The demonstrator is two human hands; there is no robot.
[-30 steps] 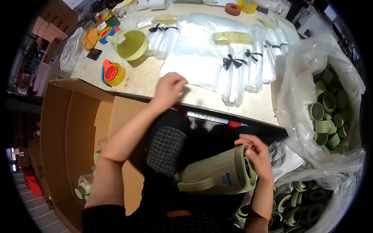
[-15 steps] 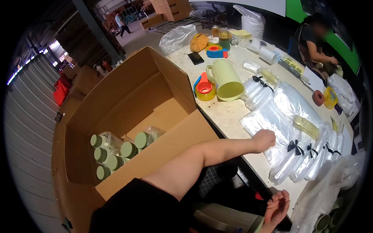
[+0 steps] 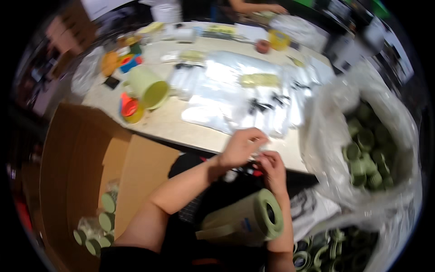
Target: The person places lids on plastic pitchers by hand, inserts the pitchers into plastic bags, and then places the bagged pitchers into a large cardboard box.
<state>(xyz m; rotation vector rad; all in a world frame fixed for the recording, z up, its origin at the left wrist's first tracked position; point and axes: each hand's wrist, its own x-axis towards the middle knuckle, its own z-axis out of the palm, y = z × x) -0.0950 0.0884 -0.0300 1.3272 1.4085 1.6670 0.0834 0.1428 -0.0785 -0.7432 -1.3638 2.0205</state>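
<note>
My left hand (image 3: 242,147) and my right hand (image 3: 272,168) are close together over the table's near edge, fingers bent into pinches. Something small and whitish shows between them, too blurred to name. Below, at my lap, a pale green jug (image 3: 240,220) lies tilted against my right forearm, a dark opening showing in its ringed end. Just beyond my hands, flat clear plastic bags (image 3: 213,106) cover the table, beside rolled bag bundles tied with black bands (image 3: 263,109). Another pale green jug (image 3: 147,86) lies on its side at the left of the table.
At left stands an open cardboard box (image 3: 68,158) with green-capped items (image 3: 106,222) inside. Tape dispensers (image 3: 130,109) lie by the table jug. On the right, a large clear sack (image 3: 317,149) holds green lids (image 3: 362,163); green rings (image 3: 317,254) fill another below. A co-worker's arm (image 3: 253,7) shows at the back.
The view has swung right, bringing the sack of lids into sight. My left hand has left the flat bags and come together with my right hand, which has risen from beside the lap jug.
</note>
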